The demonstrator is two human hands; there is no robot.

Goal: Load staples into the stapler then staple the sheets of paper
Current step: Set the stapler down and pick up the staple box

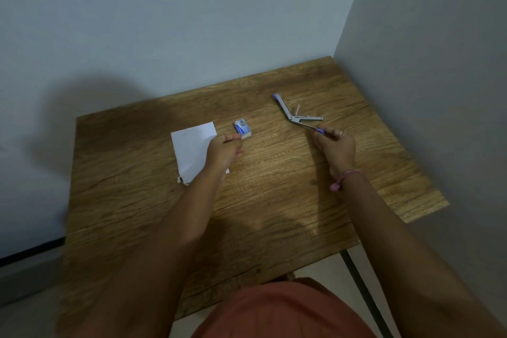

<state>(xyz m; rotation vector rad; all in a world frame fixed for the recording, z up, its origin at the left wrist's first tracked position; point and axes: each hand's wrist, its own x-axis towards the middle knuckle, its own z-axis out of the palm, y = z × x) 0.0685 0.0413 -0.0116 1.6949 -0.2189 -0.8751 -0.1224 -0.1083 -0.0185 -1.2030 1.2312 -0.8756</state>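
Stapler (pixel 297 115) lies swung open near the desk's (pixel 274 189) far right corner, right hand (pixel 336 147) fingers clamped on its purple end, seemingly steadying it. Left hand (pixel 223 151) fingers pinch something thin, likely a staple strip (pixel 232 140), beside the staple box (pixel 242 128).

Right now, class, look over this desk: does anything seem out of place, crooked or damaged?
Nothing looks damaged or spilled. The stapler is swung wide open, as loading needs, with the right hand gripping its purple end. The sheets of paper lie askew to the table edge, one near corner curled. The left hand pinches something thin beside the staple box.
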